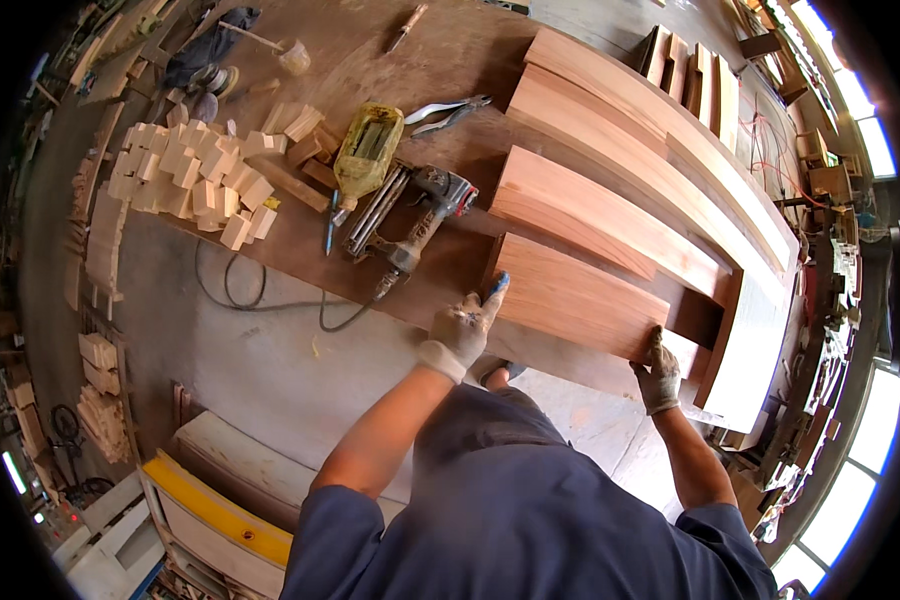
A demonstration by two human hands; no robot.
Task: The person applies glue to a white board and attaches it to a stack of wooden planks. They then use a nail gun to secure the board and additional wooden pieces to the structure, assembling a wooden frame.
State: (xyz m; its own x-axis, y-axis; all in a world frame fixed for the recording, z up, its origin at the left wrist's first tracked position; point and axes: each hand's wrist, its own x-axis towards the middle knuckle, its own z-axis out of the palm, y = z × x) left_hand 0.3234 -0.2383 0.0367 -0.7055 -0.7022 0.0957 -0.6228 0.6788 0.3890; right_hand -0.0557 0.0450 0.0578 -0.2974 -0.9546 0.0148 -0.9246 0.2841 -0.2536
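Nearest reddish board (580,297), on worktop (460,60) close to near edge. Left hand (463,330) at left end, index straight; right hand (658,375) at right end, fingers part-bent; can't tell grip. Might slip off if pushed unevenly.

Hands (462,328) (gloved) at wooden board (577,298)

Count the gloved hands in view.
2: the left hand at the left end of the nearest board, the right hand at its right end. No others show.
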